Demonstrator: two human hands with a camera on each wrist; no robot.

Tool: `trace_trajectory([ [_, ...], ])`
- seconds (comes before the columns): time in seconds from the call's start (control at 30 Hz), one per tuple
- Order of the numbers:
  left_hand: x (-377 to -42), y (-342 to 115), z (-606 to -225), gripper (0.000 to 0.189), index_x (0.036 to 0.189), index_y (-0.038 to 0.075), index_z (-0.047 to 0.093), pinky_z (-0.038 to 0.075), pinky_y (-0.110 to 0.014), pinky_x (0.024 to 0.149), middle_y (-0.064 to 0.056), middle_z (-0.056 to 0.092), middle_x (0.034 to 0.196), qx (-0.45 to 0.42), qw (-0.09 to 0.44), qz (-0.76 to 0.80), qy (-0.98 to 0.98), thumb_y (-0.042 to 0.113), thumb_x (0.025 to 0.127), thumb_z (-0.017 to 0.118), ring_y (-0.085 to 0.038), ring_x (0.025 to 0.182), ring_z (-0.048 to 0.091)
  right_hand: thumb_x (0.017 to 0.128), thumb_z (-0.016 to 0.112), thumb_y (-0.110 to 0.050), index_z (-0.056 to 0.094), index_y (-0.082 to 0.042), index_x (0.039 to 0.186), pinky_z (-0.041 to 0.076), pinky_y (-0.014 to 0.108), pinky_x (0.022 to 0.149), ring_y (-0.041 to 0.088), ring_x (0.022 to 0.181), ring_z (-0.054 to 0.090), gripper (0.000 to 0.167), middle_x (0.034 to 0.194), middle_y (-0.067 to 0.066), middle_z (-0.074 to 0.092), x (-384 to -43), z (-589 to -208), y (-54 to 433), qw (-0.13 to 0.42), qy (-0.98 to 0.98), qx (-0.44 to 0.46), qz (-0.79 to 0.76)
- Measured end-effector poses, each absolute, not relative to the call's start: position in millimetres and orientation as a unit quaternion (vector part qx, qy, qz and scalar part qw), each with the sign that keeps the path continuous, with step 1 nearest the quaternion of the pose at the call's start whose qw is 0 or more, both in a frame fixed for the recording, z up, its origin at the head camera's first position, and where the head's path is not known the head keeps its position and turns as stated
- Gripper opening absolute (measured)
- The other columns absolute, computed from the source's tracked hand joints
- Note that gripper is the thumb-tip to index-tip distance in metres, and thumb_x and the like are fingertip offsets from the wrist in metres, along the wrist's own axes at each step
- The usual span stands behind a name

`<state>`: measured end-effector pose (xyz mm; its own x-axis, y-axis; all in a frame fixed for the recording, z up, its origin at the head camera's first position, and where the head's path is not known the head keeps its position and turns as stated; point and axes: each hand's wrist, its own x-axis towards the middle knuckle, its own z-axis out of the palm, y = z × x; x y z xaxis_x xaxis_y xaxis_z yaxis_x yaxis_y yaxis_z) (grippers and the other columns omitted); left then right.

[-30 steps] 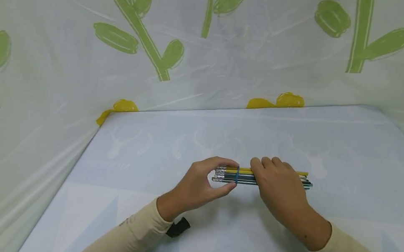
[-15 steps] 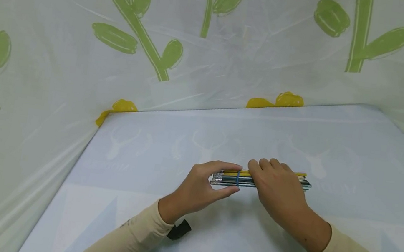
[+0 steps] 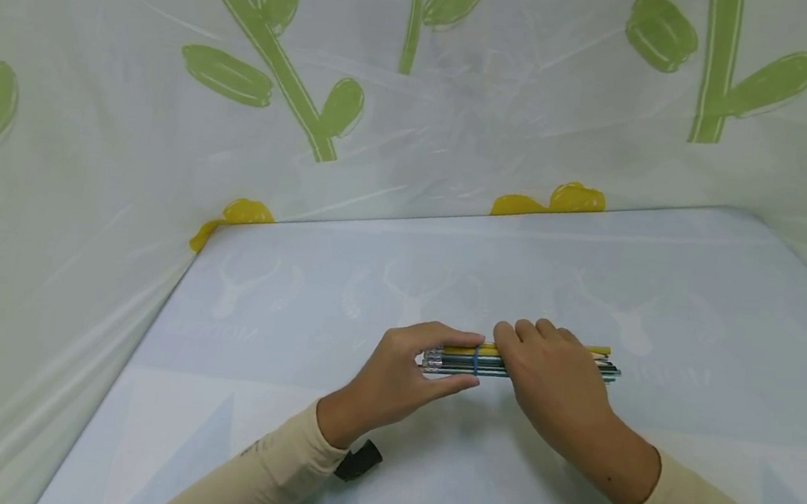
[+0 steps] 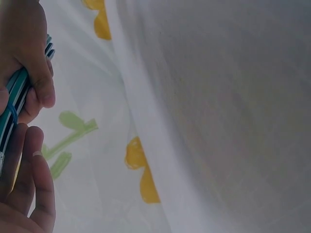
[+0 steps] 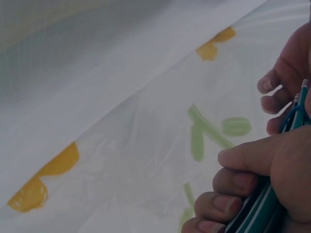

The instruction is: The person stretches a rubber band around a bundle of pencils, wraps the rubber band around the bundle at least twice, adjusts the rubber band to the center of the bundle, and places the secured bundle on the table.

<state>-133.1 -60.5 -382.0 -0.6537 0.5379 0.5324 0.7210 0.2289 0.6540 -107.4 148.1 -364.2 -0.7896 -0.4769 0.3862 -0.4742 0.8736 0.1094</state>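
Note:
A bundle of pencils (image 3: 450, 362), yellow and dark green with metal-ringed eraser ends, lies level across both hands above the table. Round the bundle, near the erasers, runs a blue rubber band (image 3: 477, 360). My left hand (image 3: 384, 376) pinches the bundle at the band, forefinger on the far side and thumb on the near side. My right hand (image 3: 561, 381) grips the middle of the pencils from above, covering part of them; their other ends stick out to its right. In the right wrist view, curled fingers (image 5: 228, 201) wrap the pencils.
Beneath the hands is a table (image 3: 420, 489) with a pale blue and white cover. A whitish curtain (image 3: 124, 125) printed with green leaves and yellow shapes hangs beyond its far and left edges. A small black object (image 3: 359, 460) shows beside the left sleeve.
The left hand has moved slightly right along the pencils, its fingertips now just past the band. The band has shifted a little right; the right hand has barely moved.

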Motion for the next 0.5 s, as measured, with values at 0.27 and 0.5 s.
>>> trace_trajectory([
  [0.27, -132.5, -57.7, -383.5, 0.044, 0.122, 0.009, 0.07, 0.056, -0.018, 0.081, -0.004, 0.075, 0.111, -0.415, 0.098, -0.459, -0.779, 0.015, 0.081, 0.084, -0.007, 0.096, 0.069, 0.072, 0.085, 0.003, 0.055, -0.005, 0.094, 0.052, 0.035, 0.065, 0.022, 0.069, 0.056, 0.039, 0.076, 0.006, 0.06, -105.1, -366.1, 146.5, 0.206, -0.942, 0.264, 0.005],
  [0.5, -129.7, -54.4, -383.6, 0.043, 0.121, 0.01, 0.071, 0.056, -0.018, 0.08, -0.004, 0.075, 0.11, -0.407, 0.101, -0.471, -0.776, 0.014, 0.08, 0.085, -0.01, 0.095, 0.07, 0.073, 0.085, 0.001, 0.054, -0.006, 0.093, 0.05, 0.033, 0.063, 0.021, 0.068, 0.054, 0.038, 0.075, 0.005, 0.058, -103.8, -366.8, 146.0, 0.211, -0.941, 0.263, -0.002],
])
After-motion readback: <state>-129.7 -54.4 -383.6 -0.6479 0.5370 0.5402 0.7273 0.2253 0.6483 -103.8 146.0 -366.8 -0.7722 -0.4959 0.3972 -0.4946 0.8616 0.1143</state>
